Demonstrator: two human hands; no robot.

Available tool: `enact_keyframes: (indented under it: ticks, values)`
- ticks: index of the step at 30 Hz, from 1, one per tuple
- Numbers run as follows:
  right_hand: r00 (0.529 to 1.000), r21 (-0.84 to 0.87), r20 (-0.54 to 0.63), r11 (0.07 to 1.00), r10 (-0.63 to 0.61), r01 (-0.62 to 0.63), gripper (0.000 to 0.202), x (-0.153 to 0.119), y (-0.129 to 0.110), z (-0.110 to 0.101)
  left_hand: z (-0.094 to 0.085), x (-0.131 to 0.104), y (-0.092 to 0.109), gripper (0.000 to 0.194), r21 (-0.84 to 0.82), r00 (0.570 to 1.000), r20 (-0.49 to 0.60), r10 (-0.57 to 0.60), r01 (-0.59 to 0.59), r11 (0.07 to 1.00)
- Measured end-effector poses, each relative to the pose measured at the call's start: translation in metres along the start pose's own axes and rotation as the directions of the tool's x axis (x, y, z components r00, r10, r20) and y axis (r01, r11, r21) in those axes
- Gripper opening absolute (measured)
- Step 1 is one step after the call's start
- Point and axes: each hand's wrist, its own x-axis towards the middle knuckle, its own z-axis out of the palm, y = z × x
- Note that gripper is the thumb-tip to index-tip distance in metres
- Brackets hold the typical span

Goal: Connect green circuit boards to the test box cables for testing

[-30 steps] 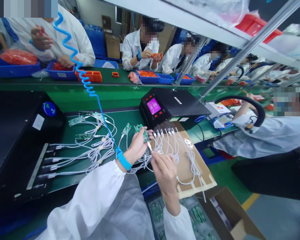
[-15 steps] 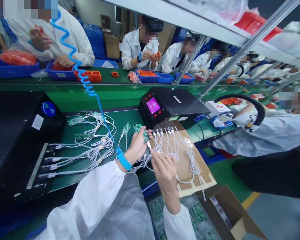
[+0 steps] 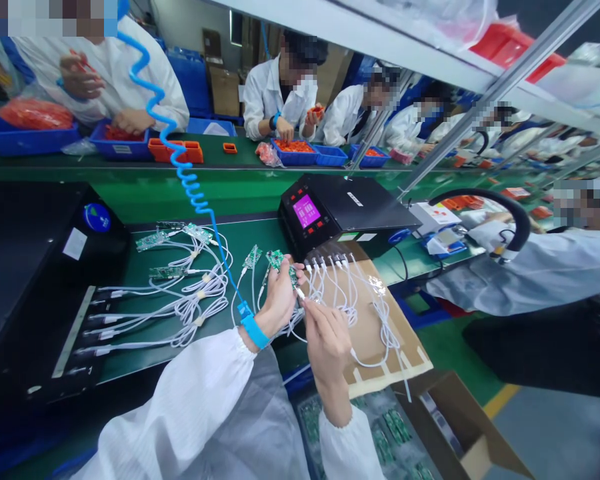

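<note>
My left hand (image 3: 280,300), with a blue wrist strap (image 3: 254,331) at its wrist, is closed round a green circuit board (image 3: 293,275). The white plug (image 3: 300,293) of a cable is pinched in the fingers of my right hand (image 3: 327,337), up against the board's lower edge. Whether the plug is fully seated I cannot tell. Just beyond my left fingers lies another circuit board (image 3: 274,257). Left of it, a further board (image 3: 253,257) has a white cable on it. A black tester (image 3: 350,207) with a lit pink screen stands behind my hands, white cables plugged along its front.
Bundled white cables (image 3: 197,300) and boards lie at left before a second black box (image 3: 30,280). A coiled blue cord (image 3: 185,177) hangs to my wrist. Cardboard (image 3: 380,333) covers the bench at right; below are a tray of boards (image 3: 395,427) and a carton (image 3: 460,420). Co-workers sit opposite.
Both hands have shifted very slightly, still holding the board and the plug together. The blue cord has swung to the right. Opposite, a co-worker's hand has lowered into a bin of orange parts.
</note>
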Motion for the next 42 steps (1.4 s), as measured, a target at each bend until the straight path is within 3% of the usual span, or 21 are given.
enact_keyframes:
  ticks: [9, 13, 15, 19, 23, 25, 29, 33, 38, 42]
  values:
    - [0.999, -0.017, -0.027, 0.999, -0.034, 0.034, 0.026, 0.001, -0.007, 0.009, -0.006, 0.006, -0.001, 0.006, 0.013, 0.999, -0.038, -0.026, 0.027, 1.000]
    - [1.000, 0.054, 0.030, 0.999, -0.004, 0.002, 0.020, 0.005, -0.004, 0.005, -0.008, 0.012, 0.003, 0.013, 0.096, 0.999, -0.040, 0.015, -0.011, 0.995]
    - [0.996, 0.105, 0.055, 0.991, 0.073, -0.078, 0.019, 0.011, 0.004, 0.001, -0.008, 0.012, 0.006, 0.020, 0.127, 1.000, -0.016, 0.026, -0.024, 0.992]
    - [0.912, 0.172, 0.178, 0.901, 0.370, -0.399, 0.029, 0.032, 0.028, 0.001, -0.009, 0.010, 0.007, 0.032, 0.189, 0.993, 0.118, 0.022, -0.044, 0.981]
    - [0.820, 0.285, 0.416, 0.800, 0.393, -0.528, 0.029, 0.047, 0.041, 0.012, -0.011, 0.010, 0.001, 0.043, 0.170, 0.979, 0.202, 0.019, -0.054, 0.984]
    - [0.797, 0.324, 0.419, 0.748, 0.436, -0.579, 0.031, 0.048, 0.042, 0.015, -0.011, 0.011, 0.000, 0.048, 0.171, 0.984, 0.179, 0.025, -0.056, 0.984]
    - [0.774, 0.383, 0.289, 0.673, 0.564, -0.633, 0.039, 0.049, 0.042, 0.013, -0.010, 0.009, 0.005, 0.047, 0.143, 0.993, 0.120, -0.018, 0.001, 0.990]
    - [0.800, 0.376, 0.167, 0.713, 0.577, -0.592, 0.038, 0.057, 0.038, 0.011, -0.007, 0.007, 0.009, 0.049, 0.056, 0.976, 0.196, -0.095, 0.085, 0.995]
    - [0.865, 0.347, 0.135, 0.794, 0.484, -0.499, 0.030, 0.065, 0.026, 0.012, -0.007, 0.006, 0.000, 0.055, 0.077, 0.953, 0.245, -0.177, 0.163, 0.984]
    - [0.918, 0.295, 0.124, 0.869, 0.376, -0.396, 0.023, 0.068, 0.021, 0.011, -0.009, 0.002, -0.007, 0.064, 0.213, 0.969, 0.211, -0.130, 0.085, 0.973]
